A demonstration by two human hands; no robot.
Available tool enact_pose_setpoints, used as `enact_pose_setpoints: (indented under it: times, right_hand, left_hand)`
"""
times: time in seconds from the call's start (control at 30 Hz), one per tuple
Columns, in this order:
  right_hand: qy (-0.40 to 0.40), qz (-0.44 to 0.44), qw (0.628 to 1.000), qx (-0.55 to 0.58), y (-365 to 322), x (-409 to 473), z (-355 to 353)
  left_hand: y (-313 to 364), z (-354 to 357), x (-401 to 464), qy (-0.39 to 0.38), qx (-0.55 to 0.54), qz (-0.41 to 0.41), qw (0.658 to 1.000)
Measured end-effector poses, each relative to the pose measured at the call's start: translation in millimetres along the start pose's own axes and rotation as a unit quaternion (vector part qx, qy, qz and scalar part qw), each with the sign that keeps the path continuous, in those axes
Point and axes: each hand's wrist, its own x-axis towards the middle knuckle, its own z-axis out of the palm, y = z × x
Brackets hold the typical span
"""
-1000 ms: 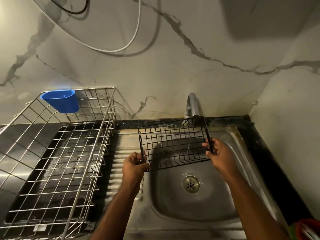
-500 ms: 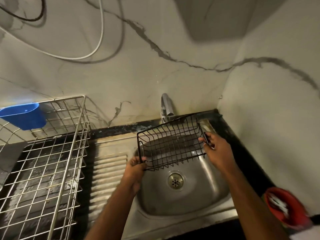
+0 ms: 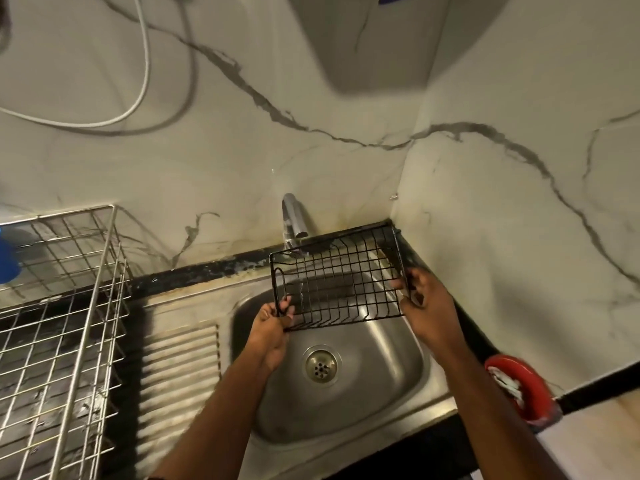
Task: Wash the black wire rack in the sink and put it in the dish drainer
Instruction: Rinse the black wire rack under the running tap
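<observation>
The black wire rack [image 3: 337, 282] hangs mid-frame over the sink [image 3: 388, 348], my left hand [image 3: 272, 329] and right hand [image 3: 427, 306] gripping its 2 ends.

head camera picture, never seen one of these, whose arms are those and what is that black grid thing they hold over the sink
The picture comes from a camera worn on a person's head, looking down, so the arms are the wearer's own. The left hand and right hand each grip one end of a black wire rack, holding it above a stainless steel sink beneath the chrome tap. To the left stands a silver wire dish drainer; a red round object sits at the right.
</observation>
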Motion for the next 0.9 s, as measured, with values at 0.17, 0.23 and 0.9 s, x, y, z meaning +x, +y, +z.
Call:
enact_pose_setpoints:
  times: [0.17, 0.23, 0.9]
  right_hand:
    - [-0.008, 0.039, 0.999, -0.007, 12.2, -0.2, 2.7]
    - [-0.010, 0.050, 0.999, -0.012, 18.2, 0.5, 4.7]
    - [0.047, 0.094, 0.991, -0.078, 46.5, 32.8, 36.1]
  left_hand:
    - [-1.1, 8.9, 5.6, 0.013, -0.011, 0.001, 1.000]
    - [-0.8, 11.9, 4.7, 0.012, -0.018, 0.007, 1.000]
    - [-4.9, -2.3, 14.8, -0.012, 0.178, 0.101, 0.979]
